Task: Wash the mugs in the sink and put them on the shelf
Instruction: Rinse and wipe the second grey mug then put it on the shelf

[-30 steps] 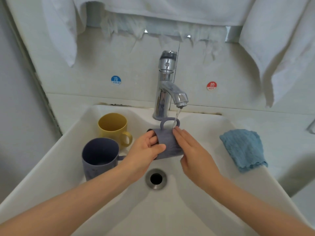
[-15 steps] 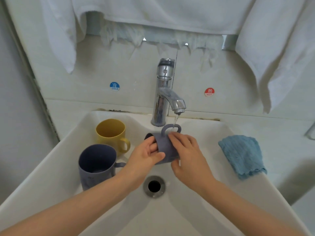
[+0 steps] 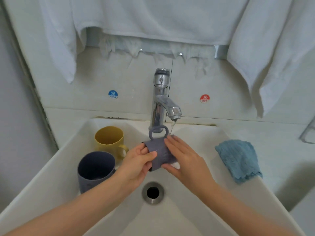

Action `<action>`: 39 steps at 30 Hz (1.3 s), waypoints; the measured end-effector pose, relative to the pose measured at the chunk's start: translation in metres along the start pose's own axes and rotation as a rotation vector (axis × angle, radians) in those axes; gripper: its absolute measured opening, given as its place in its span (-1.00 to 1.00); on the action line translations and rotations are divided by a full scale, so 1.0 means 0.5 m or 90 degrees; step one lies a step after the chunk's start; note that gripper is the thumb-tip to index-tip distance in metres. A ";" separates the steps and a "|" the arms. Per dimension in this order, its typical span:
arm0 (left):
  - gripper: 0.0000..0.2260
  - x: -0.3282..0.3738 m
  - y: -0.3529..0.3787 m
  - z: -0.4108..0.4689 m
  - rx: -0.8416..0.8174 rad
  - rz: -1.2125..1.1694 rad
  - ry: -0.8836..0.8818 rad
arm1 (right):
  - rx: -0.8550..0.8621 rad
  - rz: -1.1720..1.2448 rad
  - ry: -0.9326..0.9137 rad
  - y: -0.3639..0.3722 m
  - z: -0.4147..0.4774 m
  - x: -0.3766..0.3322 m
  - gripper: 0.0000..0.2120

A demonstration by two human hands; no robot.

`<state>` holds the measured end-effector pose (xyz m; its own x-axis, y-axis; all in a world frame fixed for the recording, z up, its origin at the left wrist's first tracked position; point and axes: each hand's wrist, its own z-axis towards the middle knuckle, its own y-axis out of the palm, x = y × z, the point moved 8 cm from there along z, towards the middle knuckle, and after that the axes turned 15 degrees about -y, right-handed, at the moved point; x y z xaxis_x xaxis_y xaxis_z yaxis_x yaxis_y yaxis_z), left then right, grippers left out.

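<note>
A pale tiled wall [image 3: 133, 79] is marked with a blue cold sticker [image 3: 113, 94] and a red hot sticker [image 3: 204, 98]; white towels [image 3: 153, 19] are draped above.

We record two round stickers on the tiled wall [image 3: 136, 86] behind the tap [image 3: 161, 99]. At the tap's 9 o'clock a blue sticker [image 3: 113, 94] bears a Chinese character above the word "COLD"; at its 3 o'clock a red sticker [image 3: 204, 98] bears a Chinese character above the word "HOT". We find no other legible marking on any item in view.
</note>
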<state>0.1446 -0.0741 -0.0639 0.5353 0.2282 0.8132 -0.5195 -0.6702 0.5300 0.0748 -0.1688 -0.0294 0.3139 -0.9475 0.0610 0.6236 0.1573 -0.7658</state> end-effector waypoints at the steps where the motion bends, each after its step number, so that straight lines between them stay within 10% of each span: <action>1: -0.67 0.001 0.001 -0.001 0.004 0.002 0.000 | -0.012 -0.009 0.046 -0.002 -0.007 0.023 -0.31; 10: -0.70 -0.008 0.015 -0.014 -0.009 0.076 -0.006 | -0.010 0.094 -0.118 0.024 0.019 -0.079 -0.47; 18: -0.68 -0.007 0.003 -0.002 0.007 0.053 -0.007 | -0.067 -0.011 0.074 -0.001 -0.002 0.015 -0.33; 24: -0.68 -0.013 0.012 -0.007 -0.001 0.074 0.000 | -0.014 0.062 -0.103 0.014 0.031 -0.078 -0.46; 29: -0.69 -0.009 -0.005 0.000 0.030 0.036 -0.010 | -0.144 0.045 0.098 0.016 -0.018 0.052 -0.21; 39: -0.70 -0.001 0.005 0.001 -0.024 -0.012 -0.005 | -0.083 0.031 -0.097 0.030 0.021 -0.066 -0.30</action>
<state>0.1434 -0.0761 -0.0633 0.5506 0.2349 0.8010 -0.5340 -0.6385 0.5543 0.0813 -0.1322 -0.0364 0.4520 -0.8851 0.1106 0.5104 0.1549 -0.8459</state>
